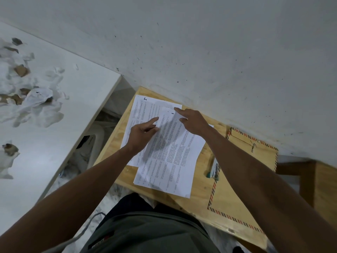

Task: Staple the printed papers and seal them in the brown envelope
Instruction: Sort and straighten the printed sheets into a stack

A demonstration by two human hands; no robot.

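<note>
Printed papers lie in a loose overlapping stack on a small wooden table; one sheet sticks out at the far left. My left hand rests on the stack's left side with the forefinger stretched out. My right hand is at the stack's far edge, where a top sheet's corner is lifted against its fingers. The brown envelope with a striped border lies to the right, its flap open, partly under my right forearm. A stapler lies on the envelope's left edge.
A white table on the left carries several crumpled papers. A white wall runs right behind the wooden table. Another wooden piece stands at the right. My dark-clothed lap is below the table's near edge.
</note>
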